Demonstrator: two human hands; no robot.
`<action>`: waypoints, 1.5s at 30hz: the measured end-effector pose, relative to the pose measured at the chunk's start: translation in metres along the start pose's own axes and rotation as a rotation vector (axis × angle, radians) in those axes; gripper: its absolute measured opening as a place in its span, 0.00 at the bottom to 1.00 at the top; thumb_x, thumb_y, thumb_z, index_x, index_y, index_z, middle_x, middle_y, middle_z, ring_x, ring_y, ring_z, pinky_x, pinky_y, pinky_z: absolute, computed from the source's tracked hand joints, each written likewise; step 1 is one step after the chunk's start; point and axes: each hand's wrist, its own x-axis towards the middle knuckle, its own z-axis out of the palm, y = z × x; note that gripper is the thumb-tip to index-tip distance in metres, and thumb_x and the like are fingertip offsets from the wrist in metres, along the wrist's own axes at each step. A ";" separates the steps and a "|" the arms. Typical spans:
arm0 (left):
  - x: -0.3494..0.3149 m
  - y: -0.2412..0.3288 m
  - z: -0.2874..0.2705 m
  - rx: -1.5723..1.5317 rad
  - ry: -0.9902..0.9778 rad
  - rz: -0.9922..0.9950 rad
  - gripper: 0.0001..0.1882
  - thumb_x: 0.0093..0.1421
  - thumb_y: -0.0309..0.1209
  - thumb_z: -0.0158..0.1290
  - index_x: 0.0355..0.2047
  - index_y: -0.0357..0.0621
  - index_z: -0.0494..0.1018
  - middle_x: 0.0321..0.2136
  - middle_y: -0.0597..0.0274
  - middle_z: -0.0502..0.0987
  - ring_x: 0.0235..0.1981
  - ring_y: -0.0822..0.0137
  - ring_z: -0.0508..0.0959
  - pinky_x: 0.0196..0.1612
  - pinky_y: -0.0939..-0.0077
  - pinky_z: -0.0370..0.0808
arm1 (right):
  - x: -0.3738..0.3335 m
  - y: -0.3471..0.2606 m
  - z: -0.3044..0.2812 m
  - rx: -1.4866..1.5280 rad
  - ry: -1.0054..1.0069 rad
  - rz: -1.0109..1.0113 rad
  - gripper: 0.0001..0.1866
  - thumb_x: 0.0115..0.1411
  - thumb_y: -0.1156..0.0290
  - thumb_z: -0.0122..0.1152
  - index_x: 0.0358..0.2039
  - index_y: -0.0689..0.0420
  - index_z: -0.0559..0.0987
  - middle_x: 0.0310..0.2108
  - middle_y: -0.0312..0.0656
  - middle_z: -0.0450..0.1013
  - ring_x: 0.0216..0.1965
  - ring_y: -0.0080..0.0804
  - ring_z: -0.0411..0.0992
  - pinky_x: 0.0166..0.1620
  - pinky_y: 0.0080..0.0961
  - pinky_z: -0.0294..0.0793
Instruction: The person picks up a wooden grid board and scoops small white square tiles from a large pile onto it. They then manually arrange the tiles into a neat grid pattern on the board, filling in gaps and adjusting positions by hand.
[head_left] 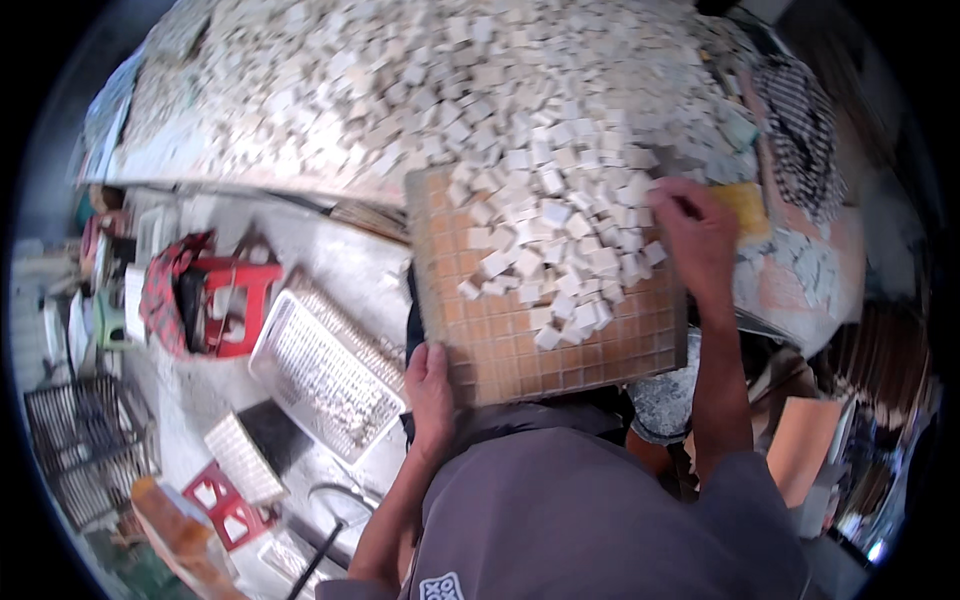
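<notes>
A square brown grid board (500, 365) with raised lines between its cells rests on my lap, its far edge by the table. Loose white square tiles (555, 215) lie heaped over its middle and far right, some overlapping and tilted. My left hand (430, 390) grips the board's near left edge, thumb on top and fingers hidden beneath. At the far right side of the board, my right hand (695, 230) is closed with its fingers curled against the edge of the tile heap. What those fingers hold, if anything, is hidden.
Many more tiles cover the table (160, 165) ahead. A checkered cloth (797, 125) and a yellow piece (745, 208) lie at the right. On the floor at left stand a white basket (300, 420) holding small pieces and a red stool (235, 310) with cloth on it.
</notes>
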 end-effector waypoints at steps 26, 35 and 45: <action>0.002 0.012 -0.002 -0.184 -0.005 -0.161 0.22 0.77 0.45 0.49 0.48 0.36 0.78 0.41 0.65 0.80 0.41 0.73 0.76 0.49 0.74 0.73 | -0.159 0.095 -0.054 -0.150 0.123 0.424 0.13 0.72 0.65 0.61 0.45 0.64 0.81 0.33 0.40 0.78 0.36 0.27 0.76 0.44 0.28 0.75; -0.001 0.022 0.010 -0.165 0.085 -0.116 0.23 0.78 0.44 0.47 0.48 0.33 0.79 0.40 0.60 0.81 0.40 0.69 0.78 0.48 0.72 0.76 | -0.126 0.121 -0.042 0.463 0.006 0.590 0.22 0.76 0.56 0.56 0.35 0.64 0.80 0.29 0.28 0.70 0.34 0.17 0.63 0.39 0.23 0.66; -0.022 0.060 0.020 -0.134 0.299 -0.027 0.21 0.76 0.39 0.47 0.26 0.43 0.71 0.23 0.74 0.66 0.25 0.77 0.62 0.30 0.73 0.59 | -0.141 0.103 -0.050 0.405 0.126 0.514 0.22 0.75 0.60 0.56 0.26 0.63 0.77 0.23 0.27 0.64 0.29 0.16 0.57 0.33 0.26 0.61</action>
